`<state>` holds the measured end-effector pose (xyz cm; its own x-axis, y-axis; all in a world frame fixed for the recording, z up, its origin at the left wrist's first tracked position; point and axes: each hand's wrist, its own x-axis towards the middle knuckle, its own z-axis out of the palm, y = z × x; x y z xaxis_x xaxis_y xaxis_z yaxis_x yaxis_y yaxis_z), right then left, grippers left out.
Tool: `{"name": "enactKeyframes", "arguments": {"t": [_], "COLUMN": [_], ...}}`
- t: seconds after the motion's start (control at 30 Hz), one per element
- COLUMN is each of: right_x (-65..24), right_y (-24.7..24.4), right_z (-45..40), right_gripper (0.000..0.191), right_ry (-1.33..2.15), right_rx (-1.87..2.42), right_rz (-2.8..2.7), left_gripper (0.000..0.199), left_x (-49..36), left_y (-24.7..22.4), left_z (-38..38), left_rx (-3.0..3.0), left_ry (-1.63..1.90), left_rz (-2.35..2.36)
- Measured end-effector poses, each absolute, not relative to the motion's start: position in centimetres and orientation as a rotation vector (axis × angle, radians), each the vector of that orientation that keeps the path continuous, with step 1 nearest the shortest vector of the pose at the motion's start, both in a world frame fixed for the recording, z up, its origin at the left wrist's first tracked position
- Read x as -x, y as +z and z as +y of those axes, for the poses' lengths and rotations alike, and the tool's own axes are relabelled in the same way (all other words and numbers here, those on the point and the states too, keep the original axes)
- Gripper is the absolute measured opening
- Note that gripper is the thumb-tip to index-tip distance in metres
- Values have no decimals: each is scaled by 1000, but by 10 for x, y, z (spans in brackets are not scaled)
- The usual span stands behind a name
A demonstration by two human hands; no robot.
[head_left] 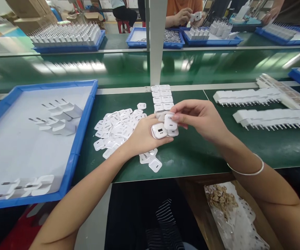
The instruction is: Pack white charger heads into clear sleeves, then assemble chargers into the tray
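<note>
My left hand [146, 134] is closed around white plug chargers, one of which shows a dark port in its end face [159, 131]. Between thumb and fingers, my right hand [200, 118] pinches a thin white face plate [170, 122] with small print and a slot, right at the held chargers. A loose pile of similar white plates [118, 128] spreads on the green bench beside and under my left hand. Just beyond my hands, white pieces with printed faces [162, 97] stand in two neat columns.
At left lies a blue-rimmed tray [97, 86] with several pronged chargers. Rows of chargers [275, 119] lie at right. Behind a metal post [155, 41] are more blue trays and a person's hands [183, 16] holding a white part. A plastic bag [233, 215] sits below the bench.
</note>
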<state>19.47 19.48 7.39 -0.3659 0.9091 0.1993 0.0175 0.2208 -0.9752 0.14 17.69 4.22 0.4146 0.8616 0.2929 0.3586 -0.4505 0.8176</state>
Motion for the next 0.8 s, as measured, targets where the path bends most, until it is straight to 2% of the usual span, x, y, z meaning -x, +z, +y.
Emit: {"name": "enactKeyframes", "arguments": {"t": [0.3,0.5,0.7,0.8], "right_x": [-214,-210,-208,-200], "right_y": [71,70,83,83], "right_z": [218,218,209,195], "right_gripper": [9,18,12,15], "right_ry": [1304,1195,960,965], "right_rx": [1027,993,935,885], "right_rz": [-1670,-1735,-1688,-1705], "left_gripper": [37,36,35,31], "left_x": [1,2,0,-2], "left_y": [52,52,49,47], "left_z": [174,174,175,176], "left_rx": [-1919,-1732,-1767,-1845], "left_ry": [974,1015,1079,1079], "left_rz": [1014,997,1058,1088]}}
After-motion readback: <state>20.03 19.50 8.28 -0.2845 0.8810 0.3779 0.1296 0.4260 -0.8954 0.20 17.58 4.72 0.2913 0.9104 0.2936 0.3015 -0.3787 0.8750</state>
